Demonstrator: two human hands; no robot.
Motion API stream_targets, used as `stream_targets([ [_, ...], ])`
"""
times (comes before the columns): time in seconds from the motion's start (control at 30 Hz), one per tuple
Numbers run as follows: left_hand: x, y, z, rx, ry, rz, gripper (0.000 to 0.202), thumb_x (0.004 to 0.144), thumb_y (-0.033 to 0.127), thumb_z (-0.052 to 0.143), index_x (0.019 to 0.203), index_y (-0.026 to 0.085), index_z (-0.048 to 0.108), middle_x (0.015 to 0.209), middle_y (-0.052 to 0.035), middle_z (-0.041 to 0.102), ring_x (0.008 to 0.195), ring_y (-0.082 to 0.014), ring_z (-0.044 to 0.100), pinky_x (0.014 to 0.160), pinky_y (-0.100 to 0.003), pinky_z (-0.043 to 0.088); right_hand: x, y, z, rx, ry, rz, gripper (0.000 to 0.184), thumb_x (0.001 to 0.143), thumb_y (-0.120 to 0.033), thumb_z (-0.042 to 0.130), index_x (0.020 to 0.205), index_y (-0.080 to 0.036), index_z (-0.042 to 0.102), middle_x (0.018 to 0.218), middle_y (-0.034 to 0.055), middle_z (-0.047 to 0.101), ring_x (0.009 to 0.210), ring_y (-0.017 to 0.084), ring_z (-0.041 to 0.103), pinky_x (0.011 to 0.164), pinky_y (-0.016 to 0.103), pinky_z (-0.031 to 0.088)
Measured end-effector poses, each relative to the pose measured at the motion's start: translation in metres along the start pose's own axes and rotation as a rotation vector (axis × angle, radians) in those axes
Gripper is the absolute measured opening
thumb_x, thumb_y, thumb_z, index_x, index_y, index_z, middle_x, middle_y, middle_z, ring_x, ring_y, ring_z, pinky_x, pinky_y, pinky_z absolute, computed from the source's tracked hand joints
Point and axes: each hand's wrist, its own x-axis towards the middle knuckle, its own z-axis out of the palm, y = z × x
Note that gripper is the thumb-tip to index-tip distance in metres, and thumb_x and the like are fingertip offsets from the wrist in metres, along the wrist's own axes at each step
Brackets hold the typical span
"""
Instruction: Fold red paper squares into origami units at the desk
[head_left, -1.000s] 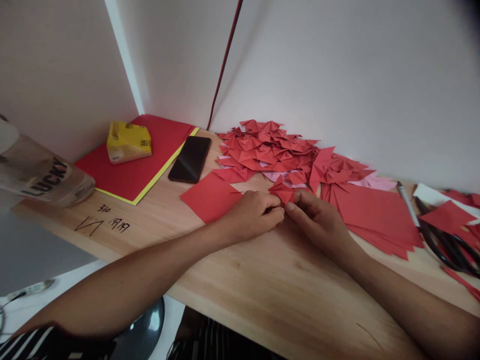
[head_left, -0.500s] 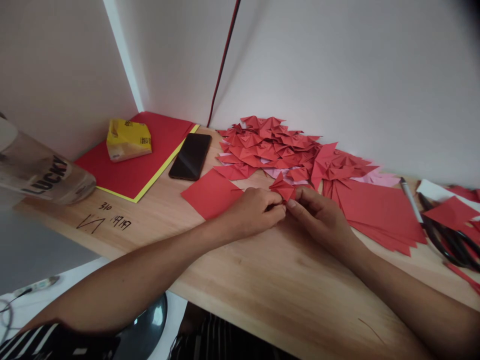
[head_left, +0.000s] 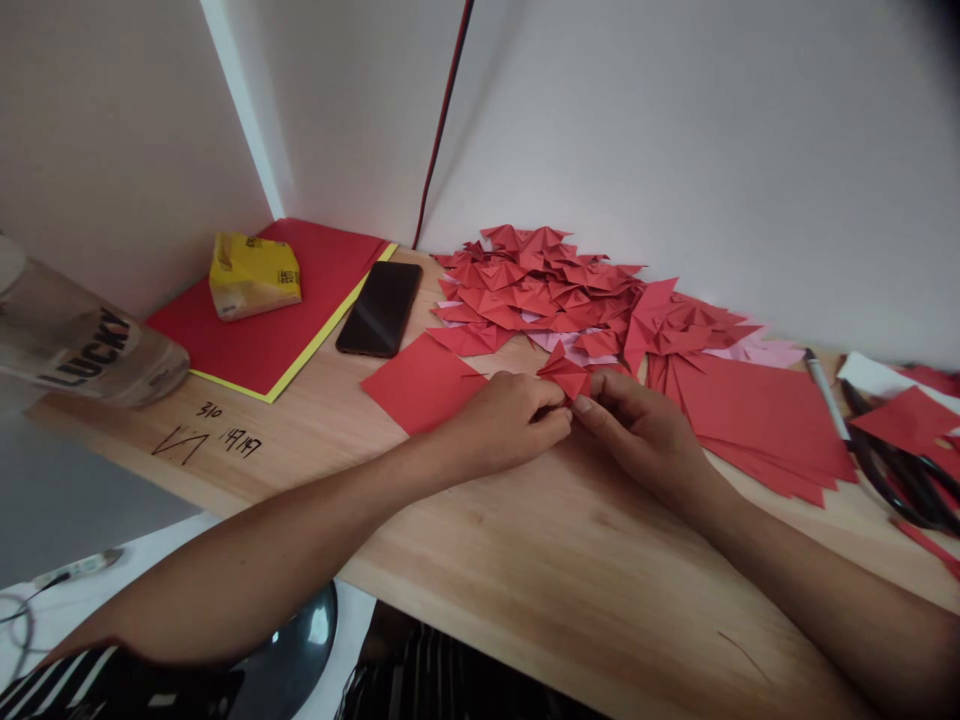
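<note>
A small piece of folded red paper [head_left: 566,374] is pinched between my two hands over the wooden table. My left hand [head_left: 517,425] grips its left side with the fingers curled in. On its right edge, the thumb and fingers of my right hand [head_left: 637,425] press together. My fingers cover the lower part of the fold. Just behind lies a heap of folded red paper pieces [head_left: 540,285], with some pink ones among them. A flat red paper square [head_left: 420,385] lies beside my left hand, and a stack of red sheets [head_left: 772,415] is right of my right hand.
At the right are a pen [head_left: 826,395] and black-handled scissors [head_left: 892,480] among paper scraps. A phone [head_left: 380,310], a red sheet with a yellow edge [head_left: 330,260], a yellow packet [head_left: 255,278] and a clear bottle [head_left: 97,345] stand or lie left. A wall [head_left: 675,130] rises behind.
The view has shifted very slightly. Both hands keep the same hold on the folded red paper, with no other visible movement.
</note>
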Motion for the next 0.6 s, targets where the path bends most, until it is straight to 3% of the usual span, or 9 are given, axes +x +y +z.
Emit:
stream_targets([
  [0.6,-0.0024,-0.0025,-0.0005,0.158,0.009,0.087,0.027,0.087,0.023,0.047,0.061,0.016,0.047,0.059,0.0002,0.053,0.058,-0.0103,0.045,0.056,-0.028,0.026,0.0002,-0.0008,-0.0004,-0.027,-0.008,-0.036,0.031,0.094,-0.042,0.053,0.071,-0.023,0.046,0.062,-0.0029,0.042,0.057,0.013,0.039,0.052,0.027,0.031],
])
